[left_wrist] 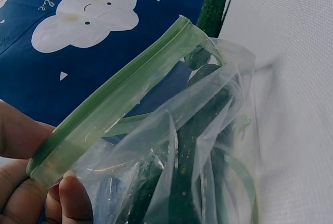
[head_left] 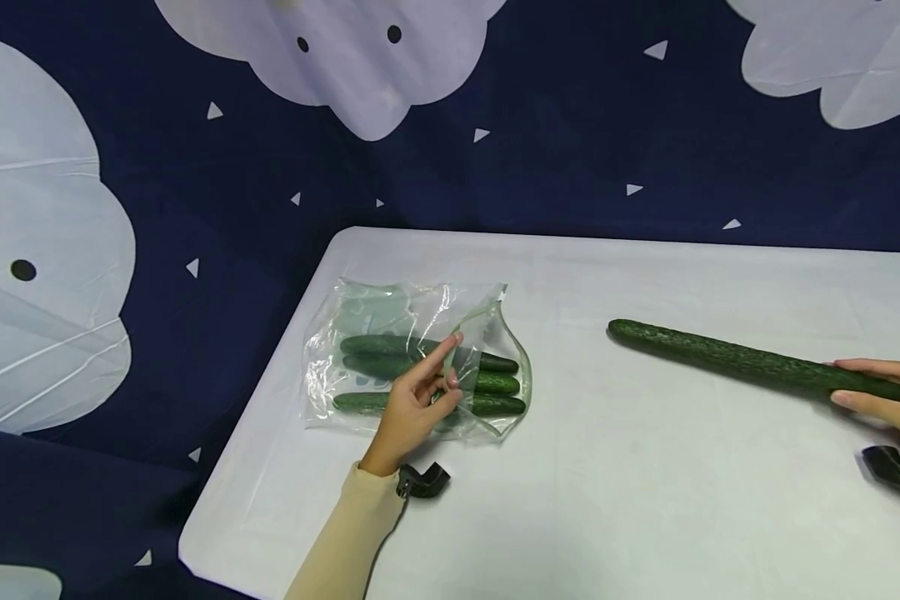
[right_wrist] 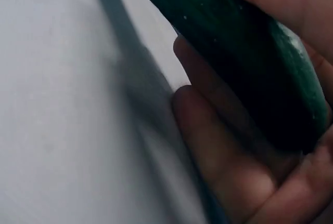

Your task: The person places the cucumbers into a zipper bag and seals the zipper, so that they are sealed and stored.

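A clear plastic zip bag (head_left: 390, 317) lies on the white table (head_left: 645, 483) with three cucumbers (head_left: 397, 367) inside. My left hand (head_left: 420, 392) pinches the bag's green zip strip (left_wrist: 114, 99) at its mouth and holds it up; the bag (left_wrist: 208, 146) hangs open in the left wrist view. To the right, a long dark green cucumber (head_left: 742, 360) points toward the bag, just above the table. My right hand (head_left: 881, 398) grips its near end, and the right wrist view shows the fingers (right_wrist: 218, 146) curled under the cucumber (right_wrist: 250, 52).
A dark blue cloth with white clouds (head_left: 67, 275) hangs behind and left of the table. The table's left edge (head_left: 270, 375) runs close to the bag. Black wrist mounts show at both wrists (head_left: 422, 482).
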`<state>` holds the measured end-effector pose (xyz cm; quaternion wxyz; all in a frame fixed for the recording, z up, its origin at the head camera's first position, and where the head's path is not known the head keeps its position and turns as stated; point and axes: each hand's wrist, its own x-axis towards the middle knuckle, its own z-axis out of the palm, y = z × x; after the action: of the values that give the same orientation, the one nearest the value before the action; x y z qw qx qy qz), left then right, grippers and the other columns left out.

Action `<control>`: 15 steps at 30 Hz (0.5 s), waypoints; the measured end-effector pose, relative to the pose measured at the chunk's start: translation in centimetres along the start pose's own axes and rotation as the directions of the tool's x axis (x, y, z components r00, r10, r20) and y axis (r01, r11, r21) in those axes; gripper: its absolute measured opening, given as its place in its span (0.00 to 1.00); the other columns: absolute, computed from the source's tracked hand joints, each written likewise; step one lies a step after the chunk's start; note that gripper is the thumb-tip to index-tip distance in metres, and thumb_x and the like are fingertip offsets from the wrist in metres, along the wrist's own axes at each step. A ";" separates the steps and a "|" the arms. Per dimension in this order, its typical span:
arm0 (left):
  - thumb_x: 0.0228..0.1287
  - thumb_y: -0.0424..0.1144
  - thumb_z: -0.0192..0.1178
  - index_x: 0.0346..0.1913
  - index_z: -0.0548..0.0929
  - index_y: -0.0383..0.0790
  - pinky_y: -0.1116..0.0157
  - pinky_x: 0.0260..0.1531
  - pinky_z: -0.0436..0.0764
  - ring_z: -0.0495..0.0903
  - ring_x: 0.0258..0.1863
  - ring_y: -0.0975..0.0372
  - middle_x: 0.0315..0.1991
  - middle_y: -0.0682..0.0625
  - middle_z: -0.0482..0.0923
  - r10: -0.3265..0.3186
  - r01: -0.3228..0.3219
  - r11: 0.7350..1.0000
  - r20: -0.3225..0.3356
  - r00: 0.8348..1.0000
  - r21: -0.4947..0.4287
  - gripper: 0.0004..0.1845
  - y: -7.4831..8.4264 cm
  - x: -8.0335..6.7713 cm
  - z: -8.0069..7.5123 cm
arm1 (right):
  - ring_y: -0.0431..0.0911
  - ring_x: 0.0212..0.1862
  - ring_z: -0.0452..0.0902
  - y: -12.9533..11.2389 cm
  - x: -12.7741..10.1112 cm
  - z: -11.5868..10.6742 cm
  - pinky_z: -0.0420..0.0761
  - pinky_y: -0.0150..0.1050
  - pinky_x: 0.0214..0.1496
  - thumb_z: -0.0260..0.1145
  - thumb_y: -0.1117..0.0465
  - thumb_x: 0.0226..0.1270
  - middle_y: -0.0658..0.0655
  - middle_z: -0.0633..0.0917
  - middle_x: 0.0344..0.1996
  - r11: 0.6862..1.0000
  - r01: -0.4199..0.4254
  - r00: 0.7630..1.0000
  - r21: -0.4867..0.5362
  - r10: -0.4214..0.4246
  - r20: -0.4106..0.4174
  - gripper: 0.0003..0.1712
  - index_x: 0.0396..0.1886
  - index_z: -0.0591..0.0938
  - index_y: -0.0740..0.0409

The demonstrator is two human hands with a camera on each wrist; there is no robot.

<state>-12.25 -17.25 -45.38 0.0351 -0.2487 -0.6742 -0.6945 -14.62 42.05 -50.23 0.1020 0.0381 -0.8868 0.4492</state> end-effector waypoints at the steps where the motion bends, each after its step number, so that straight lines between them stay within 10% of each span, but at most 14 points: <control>1: 0.55 0.13 0.55 0.69 0.58 0.30 0.64 0.40 0.75 0.70 0.38 0.48 0.68 0.39 0.60 0.002 -0.002 1.000 -0.002 1.000 -0.003 0.38 -0.2 0.0 0.0 | 0.31 0.18 0.68 -0.1 0.0 0.1 0.68 0.25 0.20 0.65 0.76 0.57 0.33 0.76 0.41 1.000 -0.006 1.000 0.025 0.005 0.012 0.29 0.60 0.74 0.61; 8: 0.56 0.17 0.57 0.70 0.60 0.37 0.65 0.40 0.76 0.71 0.39 0.53 0.68 0.43 0.60 0.019 -0.019 1.000 -0.007 1.000 -0.010 0.38 -2.1 -0.2 -0.4 | 0.24 0.43 0.70 0.0 -0.1 0.5 0.73 0.18 0.37 0.64 0.79 0.56 0.35 0.73 0.47 0.999 0.011 0.999 0.039 -0.012 0.043 0.29 0.60 0.74 0.64; 15: 0.55 0.13 0.55 0.69 0.57 0.28 0.65 0.39 0.75 0.69 0.38 0.47 0.68 0.37 0.58 -0.007 0.007 1.000 -0.006 1.000 0.005 0.37 0.1 0.0 0.0 | 0.27 0.37 0.76 -0.3 0.1 0.7 0.75 0.20 0.36 0.61 0.81 0.57 0.37 0.74 0.48 0.992 0.027 0.999 0.124 -0.032 0.039 0.29 0.60 0.73 0.67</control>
<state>-12.20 -17.30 -45.26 0.0355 -0.2442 -0.6768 -0.6936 -14.78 41.34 -50.40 0.0881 0.0666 -0.8585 0.5008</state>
